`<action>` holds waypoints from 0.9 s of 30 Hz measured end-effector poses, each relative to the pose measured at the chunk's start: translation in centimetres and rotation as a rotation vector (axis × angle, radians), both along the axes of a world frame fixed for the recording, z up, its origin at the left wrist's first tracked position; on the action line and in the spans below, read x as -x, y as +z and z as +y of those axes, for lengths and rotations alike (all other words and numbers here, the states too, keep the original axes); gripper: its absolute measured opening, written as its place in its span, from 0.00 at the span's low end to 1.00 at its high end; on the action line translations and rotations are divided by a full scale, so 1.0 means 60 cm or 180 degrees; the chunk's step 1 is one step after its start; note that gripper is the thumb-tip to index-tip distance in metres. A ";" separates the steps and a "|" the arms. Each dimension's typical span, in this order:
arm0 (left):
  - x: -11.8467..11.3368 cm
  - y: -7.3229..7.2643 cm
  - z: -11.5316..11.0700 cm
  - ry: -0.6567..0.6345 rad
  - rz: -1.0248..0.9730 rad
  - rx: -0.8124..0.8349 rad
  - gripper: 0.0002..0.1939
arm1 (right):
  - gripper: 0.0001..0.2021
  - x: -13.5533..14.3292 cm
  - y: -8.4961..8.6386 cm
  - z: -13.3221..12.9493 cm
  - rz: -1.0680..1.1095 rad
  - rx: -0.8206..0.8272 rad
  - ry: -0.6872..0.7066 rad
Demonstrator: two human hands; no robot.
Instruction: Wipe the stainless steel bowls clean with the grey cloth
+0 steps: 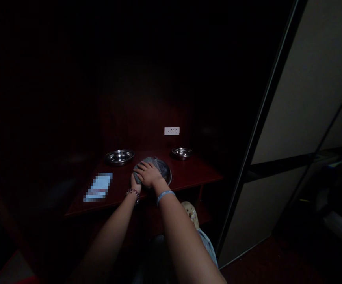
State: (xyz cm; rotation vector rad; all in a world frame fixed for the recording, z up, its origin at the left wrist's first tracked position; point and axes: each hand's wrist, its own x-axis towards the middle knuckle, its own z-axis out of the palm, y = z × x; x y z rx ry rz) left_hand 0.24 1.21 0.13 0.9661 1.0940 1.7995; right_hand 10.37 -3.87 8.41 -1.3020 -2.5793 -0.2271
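Observation:
A round metal bowl (170, 177) is near the middle of the table's front edge, partly covered by a grey cloth (156, 161). My right hand (147, 173) presses on the cloth over the bowl, its fingers spread across the fabric. At the bowl's left side, my left hand (135, 183) grips the edge, where cloth and rim overlap; its fingers are mostly hidden. A shiny metal bowl (119, 157) lies behind and to the left. Another, smaller metal bowl (182, 153) sits at the back right.
The dark red table (194, 173) stands against a dark wall with a white power socket (171, 131). A blurred-out light blue item (98, 187) lies on the left. A grey panel (277, 157) borders the right side. A beige clog (190, 213) shows below the table edge.

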 end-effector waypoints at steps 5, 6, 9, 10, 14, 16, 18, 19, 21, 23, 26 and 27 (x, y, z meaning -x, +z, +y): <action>-0.008 0.014 -0.004 0.0036 0.0111 0.0153 0.05 | 0.21 0.006 0.005 0.016 0.0282 -0.0026 -0.0490; -0.010 0.017 -0.005 0.0037 0.0116 0.0202 0.05 | 0.22 0.007 0.008 0.019 0.0357 0.0001 -0.0642; -0.013 0.023 -0.007 0.0094 0.0171 0.0403 0.06 | 0.24 0.009 0.016 0.026 0.0625 0.0165 -0.1069; -0.013 0.024 -0.007 0.0129 0.0239 0.0460 0.09 | 0.25 0.009 0.018 0.028 0.0713 0.0237 -0.1174; -0.009 0.023 -0.008 0.0243 0.0574 0.0586 0.22 | 0.28 -0.006 0.019 0.033 0.1020 0.0513 -0.1480; -0.008 0.021 -0.007 0.0258 0.0698 0.0623 0.25 | 0.28 -0.024 0.017 0.034 0.1164 0.0624 -0.1559; -0.006 0.021 -0.006 0.0272 0.0828 0.0636 0.26 | 0.29 -0.049 0.015 0.034 0.1293 0.0772 -0.1591; -0.006 0.020 -0.006 0.0288 0.0892 0.0645 0.26 | 0.30 -0.063 0.014 0.033 0.1362 0.0887 -0.1618; -0.005 0.020 -0.003 0.0321 0.0988 0.0686 0.26 | 0.31 -0.092 0.011 0.028 0.1558 0.1195 -0.1759; -0.004 0.019 -0.001 0.0329 0.1044 0.0725 0.25 | 0.32 -0.118 0.007 0.020 0.1772 0.1506 -0.1918; -0.001 0.013 0.004 0.0288 0.1066 0.0743 0.23 | 0.32 -0.141 0.002 0.006 0.1969 0.1674 -0.1999; 0.000 0.011 0.006 0.0289 0.1075 0.0734 0.23 | 0.32 -0.144 0.001 0.003 0.1990 0.1670 -0.1999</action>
